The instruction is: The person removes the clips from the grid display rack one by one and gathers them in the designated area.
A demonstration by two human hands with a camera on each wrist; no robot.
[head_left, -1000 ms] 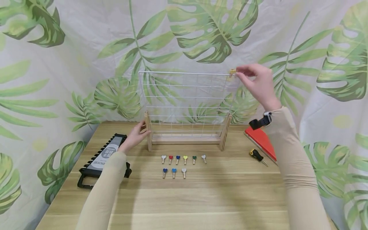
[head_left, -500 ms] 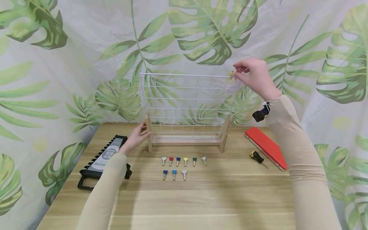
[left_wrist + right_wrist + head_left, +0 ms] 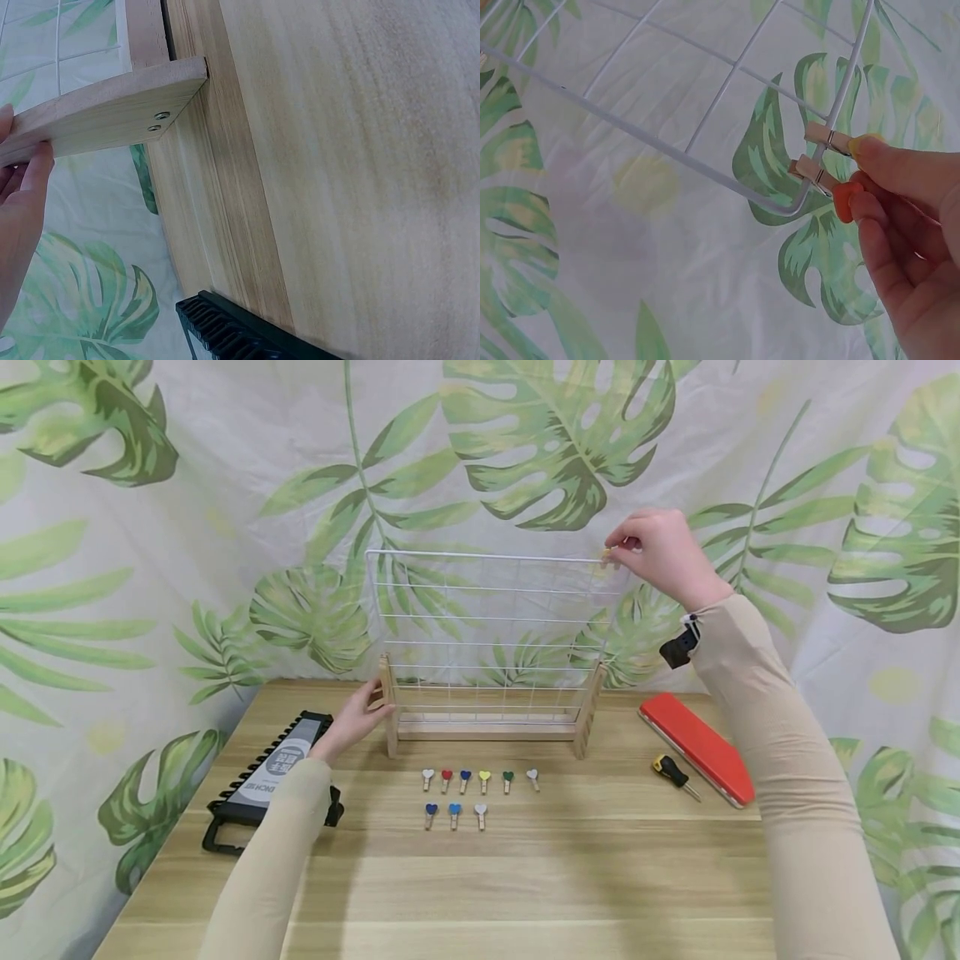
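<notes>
In the head view, my left hand (image 3: 357,724) grips the left wooden upright (image 3: 112,112) of a white wire grid rack (image 3: 486,731); fingertips lie on both sides of the wood in the left wrist view. My right hand (image 3: 666,558) is up at the rack's top right corner. The right wrist view shows two small wooden clothespins on the side wire there. Its fingers touch the one with an orange heart (image 3: 847,202), while the thumb overlaps the one with a yellow heart (image 3: 870,139). Part of each clothespin is hidden by the hand.
Several heart clothespins (image 3: 484,777) lie in two rows before the rack. A grey and black ring-edged tool holder (image 3: 273,768) lies at left. On the right are a black and yellow screwdriver (image 3: 672,770) and a red case (image 3: 697,745). A leaf-print cloth (image 3: 315,427) hangs behind.
My right hand has shifted slightly up and left, closer over the corner clothespins. The orange heart seen half a second ago is now hidden in the head view. The left hand keeps its grip.
</notes>
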